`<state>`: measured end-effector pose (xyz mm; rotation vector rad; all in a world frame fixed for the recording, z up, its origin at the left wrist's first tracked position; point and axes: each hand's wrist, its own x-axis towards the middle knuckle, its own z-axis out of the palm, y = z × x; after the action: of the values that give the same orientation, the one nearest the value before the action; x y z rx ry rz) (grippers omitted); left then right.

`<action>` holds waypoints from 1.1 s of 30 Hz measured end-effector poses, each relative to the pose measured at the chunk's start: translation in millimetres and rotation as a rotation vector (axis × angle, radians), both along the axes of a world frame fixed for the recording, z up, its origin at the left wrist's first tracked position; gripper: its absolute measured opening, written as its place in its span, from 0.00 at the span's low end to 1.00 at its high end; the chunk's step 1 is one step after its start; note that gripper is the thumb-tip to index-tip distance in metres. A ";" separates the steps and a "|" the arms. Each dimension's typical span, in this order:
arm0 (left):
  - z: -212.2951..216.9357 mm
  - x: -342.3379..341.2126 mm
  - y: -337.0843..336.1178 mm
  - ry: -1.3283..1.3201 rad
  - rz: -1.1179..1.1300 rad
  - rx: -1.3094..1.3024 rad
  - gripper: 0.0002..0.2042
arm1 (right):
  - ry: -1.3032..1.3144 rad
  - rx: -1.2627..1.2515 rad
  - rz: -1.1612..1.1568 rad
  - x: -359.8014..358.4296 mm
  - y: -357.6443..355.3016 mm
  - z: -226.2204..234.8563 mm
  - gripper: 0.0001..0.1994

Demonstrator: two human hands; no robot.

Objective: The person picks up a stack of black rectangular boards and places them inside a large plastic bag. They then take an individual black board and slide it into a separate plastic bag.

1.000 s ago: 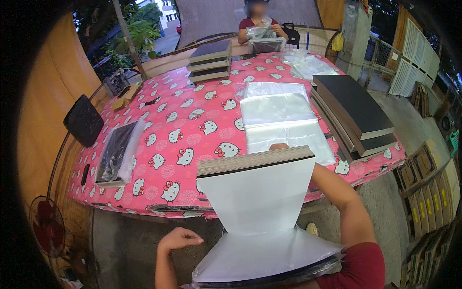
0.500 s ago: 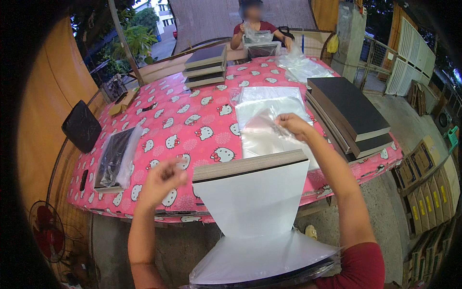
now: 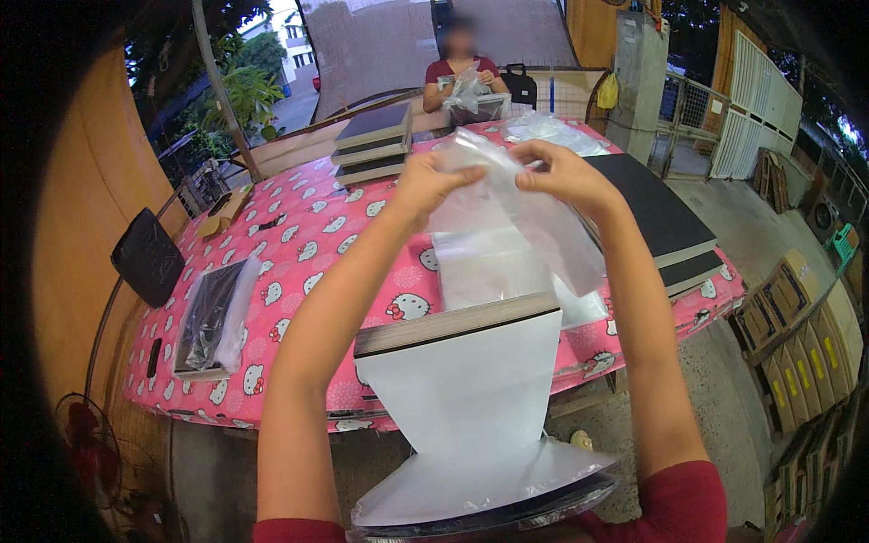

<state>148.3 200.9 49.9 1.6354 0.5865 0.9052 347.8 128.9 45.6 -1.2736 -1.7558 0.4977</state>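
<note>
While the person is standing at six o'clock of the pink patterned table [image 3: 299, 217], both hands are working above it, toward twelve, at a clear plastic sleeve [image 3: 557, 240]. The left hand [image 3: 425, 187] is clamping the sleeve's upper left part, its thumb lying in front and its fingers disappearing behind the film. The right hand [image 3: 570, 178] is curling at the upper right edge, thumb and forefinger sitting close to the film; whether they're pinching it I can't tell. The sleeve is hanging slantwise toward four, covering part of a sleeve pile [image 3: 484, 267] whose near end is partly hiding behind an open book [image 3: 462, 394]. That book is rising at six, its film-covered lower part running out of sight. At two, the right forearm [image 3: 647, 344] is masking the near left side of some dark books [image 3: 652, 204]. A book stack [image 3: 373, 136] is sitting at eleven, a film-wrapped book [image 3: 213, 321] is lying at eight, and at twelve a co-worker [image 3: 444, 74] is handling crumpled plastic [image 3: 467, 89], its folds hard to make out.
</note>
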 end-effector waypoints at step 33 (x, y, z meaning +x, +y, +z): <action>35.7 -101.8 -55.6 -0.838 0.268 0.155 0.18 | 0.323 0.711 -0.115 -83.7 -15.4 40.2 0.09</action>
<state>46.5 145.3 85.6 1.1580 0.1434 1.7344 264.1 113.5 85.8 -0.7301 -1.3859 -0.0090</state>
